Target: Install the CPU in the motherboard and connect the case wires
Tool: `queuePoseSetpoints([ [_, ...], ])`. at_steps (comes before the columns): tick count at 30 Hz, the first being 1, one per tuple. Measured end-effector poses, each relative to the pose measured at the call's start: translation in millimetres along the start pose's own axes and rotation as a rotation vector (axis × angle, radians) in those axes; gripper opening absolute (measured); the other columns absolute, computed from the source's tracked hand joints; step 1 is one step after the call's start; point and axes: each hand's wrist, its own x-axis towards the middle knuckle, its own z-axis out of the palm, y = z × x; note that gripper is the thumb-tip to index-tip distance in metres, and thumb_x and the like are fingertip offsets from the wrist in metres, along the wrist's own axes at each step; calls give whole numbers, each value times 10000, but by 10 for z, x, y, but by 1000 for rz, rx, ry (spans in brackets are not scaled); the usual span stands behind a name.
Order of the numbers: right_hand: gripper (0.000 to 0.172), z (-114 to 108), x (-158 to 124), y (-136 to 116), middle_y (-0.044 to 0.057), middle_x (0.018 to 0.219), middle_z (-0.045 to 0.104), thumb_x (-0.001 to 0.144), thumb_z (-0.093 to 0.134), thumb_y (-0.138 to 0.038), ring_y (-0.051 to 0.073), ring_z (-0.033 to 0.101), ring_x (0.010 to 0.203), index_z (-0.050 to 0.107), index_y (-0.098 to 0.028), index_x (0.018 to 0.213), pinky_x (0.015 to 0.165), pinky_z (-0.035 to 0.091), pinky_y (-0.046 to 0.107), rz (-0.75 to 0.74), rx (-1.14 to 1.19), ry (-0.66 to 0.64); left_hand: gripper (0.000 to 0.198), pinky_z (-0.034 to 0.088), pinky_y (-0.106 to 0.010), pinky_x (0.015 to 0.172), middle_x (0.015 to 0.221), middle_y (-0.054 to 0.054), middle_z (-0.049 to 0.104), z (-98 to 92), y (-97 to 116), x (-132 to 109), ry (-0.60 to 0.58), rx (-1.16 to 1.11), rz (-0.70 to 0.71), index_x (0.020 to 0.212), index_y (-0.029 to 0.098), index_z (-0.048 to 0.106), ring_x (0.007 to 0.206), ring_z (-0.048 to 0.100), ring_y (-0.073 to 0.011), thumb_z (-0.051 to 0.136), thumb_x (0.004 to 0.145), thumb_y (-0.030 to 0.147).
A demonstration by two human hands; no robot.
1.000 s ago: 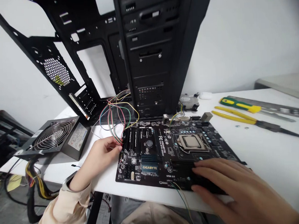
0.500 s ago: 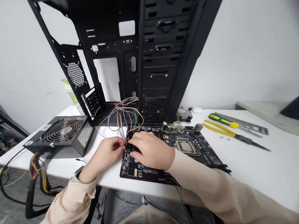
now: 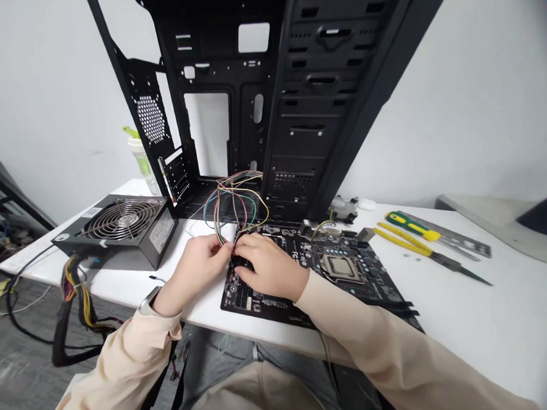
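Where coloured wires (image 3: 242, 177) meet the motherboard (image 3: 298, 252), left hand (image 3: 197, 273) pinching them, right hand (image 3: 271, 267) curled alongside.

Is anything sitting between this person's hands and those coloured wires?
Nothing visible does: the left hand and right hand are right at the coloured wires, with no object between. The hands themselves hide where the wires meet the motherboard.

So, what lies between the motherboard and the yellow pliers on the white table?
In the head view, two small metal pieces, maybe washers, lie on the white table between the motherboard and the yellow pliers.
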Motion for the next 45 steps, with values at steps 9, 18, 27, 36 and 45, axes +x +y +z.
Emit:
queuePoseSetpoints([
  [9,222,4,18,6,84,958,627,786,563,-197,231,536,946,676,-114,959,899,380,359,-46,-89,1,361,298,-256,508,511,0,553,10,4,-5,-11,60,-6,551,179,521,509,461,-136,469,806,428],
  [18,207,20,30,-14,88,905,591,799,512,-191,218,515,899,668,-113,913,866,342,357,-61,-173,6,331,278,-259,517,503,6,516,1,-9,7,-31,105,-23,545,184,508,509,430,-133,466,794,397],
  [27,208,34,44,-60,89,888,628,795,510,-186,221,534,897,665,-109,910,947,307,374,-71,-187,12,289,274,-261,526,522,8,504,4,-18,18,-55,105,-50,543,189,466,541,421,-136,457,785,347],
  [36,209,71,57,-36,94,906,625,804,517,-203,234,539,910,681,-119,903,928,322,376,-52,-249,12,305,241,-270,518,491,20,456,9,-27,21,-97,112,-59,513,199,425,517,386,-128,459,791,321],
  [45,206,60,59,-36,95,939,652,839,515,-214,240,555,958,685,-139,929,959,328,405,-27,-241,-9,337,276,-276,521,492,8,502,-8,-42,28,-116,81,-56,513,202,453,504,426,-141,450,819,344],
])
